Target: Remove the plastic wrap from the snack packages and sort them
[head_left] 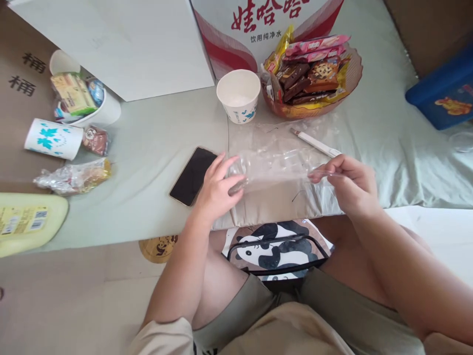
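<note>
My left hand curves its fingers around a roll of clear tape. A see-through strip stretches from the roll to my right hand, which pinches its far end between thumb and fingers. Beneath and beyond the strip, crumpled clear plastic lies on the cloth-covered table. A slim white pen-like tool with a brownish tip rests just past my right fingers; its exact kind is unclear. Beside my left hand lies a black phone, screen up.
Behind my hands stand a white paper cup and an amber bowl of wrapped snacks. Large boxes line the back. At left are a tipped paper cup, wrapped snacks and a yellow bottle. A blue container is at right.
</note>
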Demonstrator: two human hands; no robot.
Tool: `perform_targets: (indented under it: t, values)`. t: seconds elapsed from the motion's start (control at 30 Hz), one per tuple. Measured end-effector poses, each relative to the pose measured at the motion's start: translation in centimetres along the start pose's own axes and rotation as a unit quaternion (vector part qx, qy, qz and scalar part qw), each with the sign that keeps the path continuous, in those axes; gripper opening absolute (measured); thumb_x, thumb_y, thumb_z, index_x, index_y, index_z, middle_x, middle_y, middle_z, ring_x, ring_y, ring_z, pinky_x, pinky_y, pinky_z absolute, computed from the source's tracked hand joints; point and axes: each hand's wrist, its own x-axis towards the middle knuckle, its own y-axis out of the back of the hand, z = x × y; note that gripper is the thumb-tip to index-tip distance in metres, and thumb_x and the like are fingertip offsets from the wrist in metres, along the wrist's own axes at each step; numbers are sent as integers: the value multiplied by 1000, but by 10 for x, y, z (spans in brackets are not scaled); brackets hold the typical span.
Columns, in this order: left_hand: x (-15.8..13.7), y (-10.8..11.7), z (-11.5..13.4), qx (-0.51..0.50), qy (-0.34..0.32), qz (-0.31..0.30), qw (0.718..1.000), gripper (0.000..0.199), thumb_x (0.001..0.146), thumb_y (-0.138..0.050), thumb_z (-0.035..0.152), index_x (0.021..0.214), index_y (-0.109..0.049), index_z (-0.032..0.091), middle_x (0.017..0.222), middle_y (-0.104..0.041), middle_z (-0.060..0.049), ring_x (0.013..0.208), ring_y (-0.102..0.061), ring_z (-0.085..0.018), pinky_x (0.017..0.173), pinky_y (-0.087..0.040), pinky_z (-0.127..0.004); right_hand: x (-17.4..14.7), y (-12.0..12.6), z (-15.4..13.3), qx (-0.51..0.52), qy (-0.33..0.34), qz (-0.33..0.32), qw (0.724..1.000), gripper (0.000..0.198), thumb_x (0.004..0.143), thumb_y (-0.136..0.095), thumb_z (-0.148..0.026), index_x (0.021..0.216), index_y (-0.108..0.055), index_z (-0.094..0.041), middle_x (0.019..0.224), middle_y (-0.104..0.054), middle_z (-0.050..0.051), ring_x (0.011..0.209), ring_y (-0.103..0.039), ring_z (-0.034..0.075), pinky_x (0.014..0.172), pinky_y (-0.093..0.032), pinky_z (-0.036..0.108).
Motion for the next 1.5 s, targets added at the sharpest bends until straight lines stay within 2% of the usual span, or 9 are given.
perform_targets:
  t: [0.23,0.4,0.5,0.67,0.83,1.0,1.17,1.3,1.5]
  values:
    - [0,11,-8,-162,77,37,983,13,83,-72,37,81,-79,27,99,-79,-6,104,-73,-27,100,-56,-46,7,-3,7,-37,-67,69,995,14,77,-61,-15,73,-57,-27,59,-63,-3,59,-67,20,60,-53,35]
    - [-3,9,-7,-196,54,31,979,48,72,-84,43,116,-74,30,120,-75,-8,117,-69,-27,107,-51,-45,9,-6,5,-18,-66,82,994,13,84,-64,-23,87,-53,-29,51,-55,-8,48,-60,16,50,-48,31]
    - [-1,7,-2,-183,48,31,981,26,79,-78,48,94,-78,27,116,-75,-8,113,-69,-26,103,-53,-43,9,-7,5,-18,-58,62,996,16,86,-65,-26,95,-52,-29,54,-57,-9,44,-57,15,47,-46,30]
    - [2,1,1,-267,170,111,942,33,87,-68,54,79,-72,22,81,-74,-5,72,-70,-17,66,-57,-29,9,-7,9,6,-31,78,996,20,86,-62,-23,102,-54,-29,64,-60,-7,55,-63,15,58,-53,32]
    - [10,-6,0,-315,273,154,896,37,83,-72,58,84,-66,21,56,-61,3,34,-46,-8,32,-31,-21,9,-12,8,32,-72,78,994,19,88,-64,-29,103,-52,-29,73,-62,-7,48,-60,11,51,-54,29]
    - [12,-6,-3,-287,276,142,906,34,88,-68,54,89,-62,20,53,-58,5,37,-52,-9,36,-36,-19,5,-14,1,42,-113,26,992,32,86,-69,-32,112,-51,-30,77,-64,-5,53,-64,12,55,-58,29]
    - [8,-7,-7,-279,187,81,938,50,85,-73,41,126,-53,23,75,-72,0,71,-73,-16,67,-58,-26,9,-11,2,33,-108,89,990,22,90,-66,-31,106,-50,-30,76,-58,-5,42,-54,8,42,-49,25]
    - [6,-10,-7,-225,206,26,952,51,88,-68,33,134,-48,24,83,-74,-1,56,-68,-14,54,-53,-24,10,-9,5,61,-124,95,986,23,88,-63,-29,106,-49,-30,84,-59,-4,41,-52,8,36,-42,24]
    - [9,-11,-3,-217,216,60,950,42,91,-64,32,129,-47,24,83,-72,0,48,-63,-9,50,-50,-21,1,-9,9,95,-139,57,984,42,78,-66,-19,113,-46,-31,84,-60,-7,55,-63,9,57,-57,26]
